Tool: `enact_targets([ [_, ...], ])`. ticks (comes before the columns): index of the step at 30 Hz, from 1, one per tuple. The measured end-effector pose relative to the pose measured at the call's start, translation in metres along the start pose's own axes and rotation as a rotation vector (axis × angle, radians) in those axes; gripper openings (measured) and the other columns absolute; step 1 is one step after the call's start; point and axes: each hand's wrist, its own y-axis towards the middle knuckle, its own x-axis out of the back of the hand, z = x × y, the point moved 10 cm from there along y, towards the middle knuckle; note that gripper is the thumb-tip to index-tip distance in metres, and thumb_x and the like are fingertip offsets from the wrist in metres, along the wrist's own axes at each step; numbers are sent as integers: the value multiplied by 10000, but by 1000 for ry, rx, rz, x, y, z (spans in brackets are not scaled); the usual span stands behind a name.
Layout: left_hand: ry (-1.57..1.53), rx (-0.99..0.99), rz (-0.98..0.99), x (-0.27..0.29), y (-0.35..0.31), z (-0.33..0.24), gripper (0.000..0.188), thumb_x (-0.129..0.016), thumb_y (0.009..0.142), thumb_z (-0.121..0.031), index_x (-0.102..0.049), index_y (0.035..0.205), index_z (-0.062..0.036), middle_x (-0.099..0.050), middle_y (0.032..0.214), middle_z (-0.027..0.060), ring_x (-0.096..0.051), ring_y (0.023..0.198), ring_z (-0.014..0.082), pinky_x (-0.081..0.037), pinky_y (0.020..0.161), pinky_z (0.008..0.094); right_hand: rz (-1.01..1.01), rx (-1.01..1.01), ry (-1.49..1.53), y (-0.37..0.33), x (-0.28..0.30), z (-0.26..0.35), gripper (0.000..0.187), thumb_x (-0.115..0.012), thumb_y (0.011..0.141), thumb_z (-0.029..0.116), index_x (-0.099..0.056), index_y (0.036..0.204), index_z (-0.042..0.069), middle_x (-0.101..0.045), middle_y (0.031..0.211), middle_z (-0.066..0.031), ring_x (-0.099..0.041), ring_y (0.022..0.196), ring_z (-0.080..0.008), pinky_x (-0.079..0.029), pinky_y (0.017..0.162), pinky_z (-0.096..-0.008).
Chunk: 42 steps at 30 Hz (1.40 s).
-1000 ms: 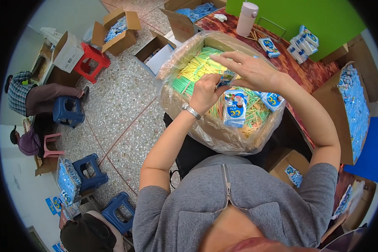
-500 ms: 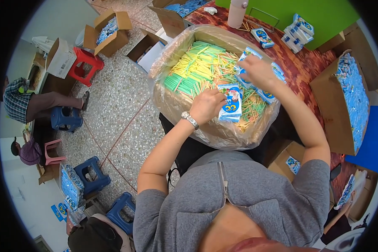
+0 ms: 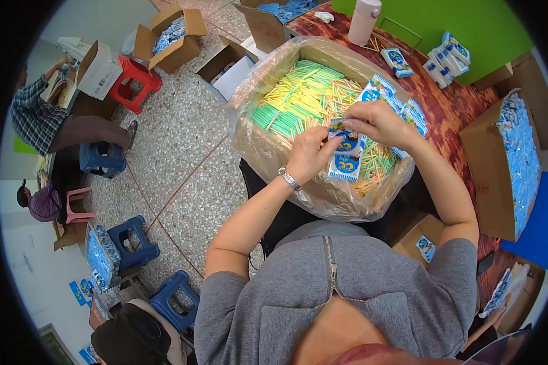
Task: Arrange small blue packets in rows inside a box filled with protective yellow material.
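Holding a small blue-and-white packet (image 3: pixel 347 141) between left hand (image 3: pixel 310 155) and right hand (image 3: pixel 380 121), just above the coloured sticks (image 3: pixel 292 91) in a plastic-lined carton (image 3: pixel 338 59). Likely very light and soft, with a thin, crinkly skin apt to buckle in the middle; probably a little slippery on the glossy print, and easy to tear at a seam under a hard pull. Cannot tell from here whether filled or flat. Best taken by the side edges or the end bands, with flat, gentle pressure rather than a poke into the middle. Clamped at the left edge by thumb and fingers of the left hand; pinched at the far end between thumb and fingers of the right, with the exact contact partly hidden. Pointing with one short end away from the body and the other toward the chest; long axis running roughly near to far, as far as visible past the covering fingers. Printed face upward. Overlapping a second packet (image 3: pixel 345 167) below, laid face up on the sticks, also near to far, leaning slightly rightward at the far end. Beyond the right hand, loose packets (image 3: pixel 376 90) at mixed angles along the carton's right side, near a red-brown tabletop (image 3: pixel 450 106) with a pale pink flask (image 3: pixel 364 23).
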Motion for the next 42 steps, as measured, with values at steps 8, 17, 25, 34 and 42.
enact_targets([
  [8, -489, 292, -62, 12, -5, 62, 228, -805, 763, -204, -694, 807, -10, -699, 717, 65, -636, 642, 68, -510, 564, 256, 112, -200, 802, 41, -26, -13, 193, -648, 908, 121, -638, 1070, 16, -679, 870, -49, -635, 766, -63, -511, 659, -230],
  [17, -153, 213, 136, -1, -8, 51, 441, -775, 756, -411, -659, 772, 15, -624, 622, 162, -635, 550, 257, -470, 532, 376, -8, -5, 108, 50, 7, -9, 313, -714, 832, 129, -633, 1119, 32, -699, 747, -89, -691, 675, -148, -517, 602, -297],
  [25, 305, -38, 2, 15, -2, -6, 736, -780, 744, -398, -490, 1269, 29, -507, 1249, 187, -500, 1148, 340, -513, 793, 421, -13, -204, 113, 26, 38, -29, 164, -673, 885, 111, -642, 990, -12, -680, 786, -67, -638, 688, -82, -512, 616, -264],
  [34, -604, 192, -152, 41, 14, 43, 240, -761, 823, -211, -707, 799, 22, -625, 598, -10, -503, 549, 30, -408, 504, 208, -91, -73, 365, 60, 16, 16, 147, -660, 905, 96, -644, 999, -16, -669, 867, -38, -622, 729, -81, -523, 657, -240],
  [42, -581, 222, -403, 79, 2, 84, 273, -795, 791, -181, -588, 695, -32, -599, 633, -17, -495, 553, 32, -400, 482, 219, 6, -215, 391, 98, -45, -57, 306, -559, 938, 259, -645, 1080, 1, -689, 953, -127, -660, 848, -228, -528, 730, -353],
])
